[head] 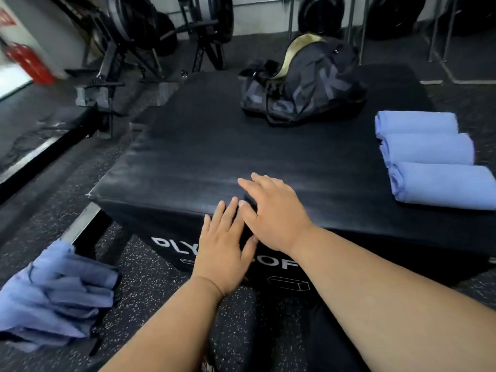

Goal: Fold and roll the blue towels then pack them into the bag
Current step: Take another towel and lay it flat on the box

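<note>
Three rolled blue towels [429, 159] lie side by side at the right edge of a black padded plyo box [193, 154]. A black duffel bag [303, 87] with a yellowish lining sits open at the box's far side. A heap of loose blue towels [53, 294] lies on the floor at the lower left. My left hand [222, 248] hovers flat at the box's near edge with straight fingers, holding nothing. My right hand [273, 213] lies flat over the box top beside it, fingers spread, also empty.
Speckled black rubber floor [150, 285] surrounds the box. Exercise machines [161, 38] and weight plates [397, 14] stand along the back wall. A red fire extinguisher [29, 63] is at the far left. My dark-clothed knees show below the box.
</note>
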Tool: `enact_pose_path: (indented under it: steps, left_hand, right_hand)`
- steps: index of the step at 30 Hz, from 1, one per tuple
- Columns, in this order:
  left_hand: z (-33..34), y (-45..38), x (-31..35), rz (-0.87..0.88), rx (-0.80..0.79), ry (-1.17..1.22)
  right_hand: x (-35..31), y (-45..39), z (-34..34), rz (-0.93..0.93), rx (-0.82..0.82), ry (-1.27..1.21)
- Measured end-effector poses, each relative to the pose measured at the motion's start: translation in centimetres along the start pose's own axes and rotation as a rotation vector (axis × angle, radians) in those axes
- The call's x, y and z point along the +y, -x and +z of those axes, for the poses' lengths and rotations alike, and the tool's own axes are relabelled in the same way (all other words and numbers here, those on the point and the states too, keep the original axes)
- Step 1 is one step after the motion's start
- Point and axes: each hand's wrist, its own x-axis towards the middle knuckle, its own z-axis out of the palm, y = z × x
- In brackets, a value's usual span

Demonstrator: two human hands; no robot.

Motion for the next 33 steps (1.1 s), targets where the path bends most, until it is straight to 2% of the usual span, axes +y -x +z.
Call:
enact_pose_path:
  steps: [3, 9, 15, 17, 22, 27, 33]
  left_hand:
    - [-1.2, 3.7, -5.6, -0.106, -0.016, 0.028]
    - [-2.8, 9.8, -19.6, -0.74, -0.218, 0.052]
    - [-3.6, 14.5, -30.2, -1.109, -0.216, 0.236]
    - [-3.7, 15.9, -33.4, -1.159, -0.207, 0.293]
    - [-3.3, 18.5, -39.3, -1.302, -0.005, 0.472]
    - [-0.8, 20.6, -45.5, -1.401, -0.03, 0.534]
    - [0.7, 20.3, -50.3, -1.386, 0.02, 0.564]
  right_hand:
    - [-3.2, -0.6, 2.4, -0.144, -0.094, 0.017]
    - [-9.9, -1.0, 8.9, -0.463, -0.357, 0.096]
    - [-13.9, -1.6, 14.4, -0.543, -0.529, 0.118]
    - [-14.8, -1.9, 16.1, -0.523, -0.583, 0.119]
    - [-16.0, -2.2, 19.5, -0.462, -0.673, 0.099]
    - [-17.4, -3.7, 22.3, -0.428, -0.715, 0.115]
    - [-19.5, -6.6, 26.3, -0.469, -0.723, 0.143]
